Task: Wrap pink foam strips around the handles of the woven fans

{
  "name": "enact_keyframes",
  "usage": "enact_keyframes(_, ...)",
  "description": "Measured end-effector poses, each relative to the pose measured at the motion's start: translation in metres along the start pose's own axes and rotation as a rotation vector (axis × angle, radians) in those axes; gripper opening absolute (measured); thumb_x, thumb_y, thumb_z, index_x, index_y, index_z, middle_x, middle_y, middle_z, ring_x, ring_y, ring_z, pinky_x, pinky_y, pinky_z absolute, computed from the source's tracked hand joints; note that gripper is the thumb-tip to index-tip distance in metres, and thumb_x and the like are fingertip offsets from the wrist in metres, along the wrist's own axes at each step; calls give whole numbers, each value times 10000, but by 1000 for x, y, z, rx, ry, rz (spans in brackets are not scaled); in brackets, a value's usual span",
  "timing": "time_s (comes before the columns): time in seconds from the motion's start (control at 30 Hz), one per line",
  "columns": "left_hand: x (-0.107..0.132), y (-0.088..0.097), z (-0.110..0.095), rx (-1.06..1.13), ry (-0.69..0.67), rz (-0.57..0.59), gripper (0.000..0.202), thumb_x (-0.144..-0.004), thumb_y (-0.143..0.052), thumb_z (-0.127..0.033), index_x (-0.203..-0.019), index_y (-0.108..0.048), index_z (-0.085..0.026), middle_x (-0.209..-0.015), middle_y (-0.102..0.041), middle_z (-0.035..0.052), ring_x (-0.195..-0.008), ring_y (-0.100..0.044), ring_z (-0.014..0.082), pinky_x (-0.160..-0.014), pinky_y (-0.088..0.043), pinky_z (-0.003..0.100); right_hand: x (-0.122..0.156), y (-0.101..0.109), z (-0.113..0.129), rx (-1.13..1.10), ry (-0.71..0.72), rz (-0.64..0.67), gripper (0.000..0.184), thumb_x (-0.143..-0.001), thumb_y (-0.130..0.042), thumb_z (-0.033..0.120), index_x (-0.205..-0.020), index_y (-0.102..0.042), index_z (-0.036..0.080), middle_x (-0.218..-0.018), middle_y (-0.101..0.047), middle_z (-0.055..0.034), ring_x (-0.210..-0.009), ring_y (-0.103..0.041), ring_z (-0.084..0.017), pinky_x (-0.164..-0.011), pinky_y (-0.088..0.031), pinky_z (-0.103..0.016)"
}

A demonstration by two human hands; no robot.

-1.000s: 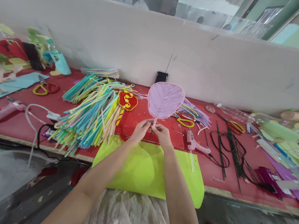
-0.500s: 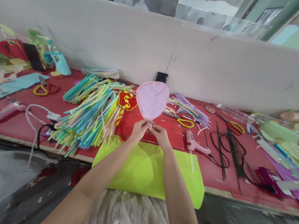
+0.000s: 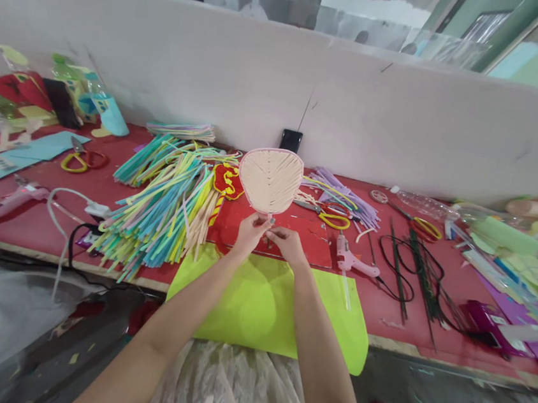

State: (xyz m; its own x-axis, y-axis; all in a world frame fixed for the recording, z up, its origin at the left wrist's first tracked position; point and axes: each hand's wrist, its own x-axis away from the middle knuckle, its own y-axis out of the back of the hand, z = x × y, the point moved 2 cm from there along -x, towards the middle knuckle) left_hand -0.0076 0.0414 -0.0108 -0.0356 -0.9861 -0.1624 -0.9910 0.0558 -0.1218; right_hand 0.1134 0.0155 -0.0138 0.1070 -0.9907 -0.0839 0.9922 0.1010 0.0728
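Okay, I'm watching the fan (image 3: 270,179) being held up over the middle of the desk (image 3: 379,321), above the red board (image 3: 310,238), face toward my camera, stem end down. The left hand (image 3: 254,232) is pinching the stem (image 3: 270,216) between closed fingertips. The right hand (image 3: 286,240) is sitting right beside it, thumb and finger bunched together; whether it's gripping anything, I can't tell.

Progress, by my judgement: mostly built. Cream strips are filling the face in a leaf-like pattern, and a pink rim is running around the outside, no gap showing at this size. Fingers are hiding the lower stem, so I can't tell if that part is needing work. A red-and-yellow ornament (image 3: 227,181) is lying by the board's back left corner, looking complete. Loose pipe cleaners (image 3: 162,209) are lying in a big pile on the desk's left half, a purple bunch (image 3: 362,205) near the back edge. A glue gun (image 3: 352,261) is lying off the board's right edge, in neither hand.

Containers: a few bottles (image 3: 62,67) are standing by the desk's back left corner, contents too unclear to call. A clear bottle (image 3: 425,203) is lying along the back edge, right half; I'm not making out what's inside, if anything.
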Motion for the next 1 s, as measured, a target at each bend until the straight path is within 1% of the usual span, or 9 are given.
enact_keyframes(0.07,1,0,-2,-43,-22,14,172,-686,-623,-302,-764,-599,-150,-768,-642,33,-740,-596,144,-697,-446,249,0,0,-2,-72,-29,-12,256,-635,-683,424,-700,-694,177,-620,-652,-16,-545,-566,-129,-546,-485,-271)
enact_keyframes(0.13,1,0,-4,-76,-28,18,191,-707,-614,-315,-801,-609,-150,-806,-655,46,-759,-601,149,-718,-450,259,-1,1,-4,-131,-53,-56,274,-617,-694,434,-707,-694,176,-617,-651,-16,-554,-573,-132,-536,-495,-270)
enact_keyframes(0.27,0,1,-7,-92,9,-6,196,-745,-585,-319,-818,-616,-140,-840,-670,70,-796,-611,166,-760,-455,293,-2,4,-6,-181,-55,-151,297,-612,-698,444,-729,-697,171,-606,-651,-19,-566,-579,-132,-545,-503,-265)
enact_keyframes(0.4,0,2,-7,-96,22,-19,192,-766,-566,-318,-813,-613,-139,-847,-673,77,-824,-614,179,-765,-459,302,-4,6,-7,-185,-26,-180,275,-616,-699,433,-706,-697,174,-603,-648,-16,-570,-577,-131,-554,-502,-265)
enact_keyframes(0.6,1,0,-3,-74,-18,35,243,-816,-479,-347,-789,-602,-140,-828,-663,81,-800,-616,172,-753,-467,295,-5,7,-8,-177,-32,-204,273,-607,-704,429,-707,-692,175,-593,-634,-5,-564,-570,-129,-551,-490,-267)
enact_keyframes(0.73,0,1,-1,-56,1,15,280,-838,-430,-360,-783,-600,-144,-817,-664,77,-752,-619,157,-729,-476,284,-2,8,-3,-145,28,-286,267,-633,-680,432,-715,-688,179,-598,-635,-6,-533,-551,-125,-546,-481,-276)
enact_keyframes(0.8,0,1,-1,-49,2,5,277,-836,-433,-363,-788,-601,-148,-813,-664,72,-732,-619,151,-719,-478,280,-1,9,0,-165,62,-305,256,-642,-673,426,-717,-685,182,-603,-635,-5,-544,-555,-128,-559,-487,-281)
enact_keyframes(0.9,0,1,1,-36,9,6,264,-830,-439,-349,-786,-602,-147,-824,-664,76,-740,-620,152,-713,-480,280,-1,9,0,-181,57,-300,249,-636,-678,423,-706,-680,183,-591,-625,-2,-549,-554,-128,-555,-489,-277)
enact_keyframes(1.0,0,1,1,-45,-3,3,270,-833,-432,-345,-782,-607,-146,-828,-665,76,-748,-620,150,-731,-478,283,-2,10,-2,-133,52,-319,267,-644,-666,438,-712,-680,181,-590,-628,-6,-515,-531,-117,-529,-474,-269)
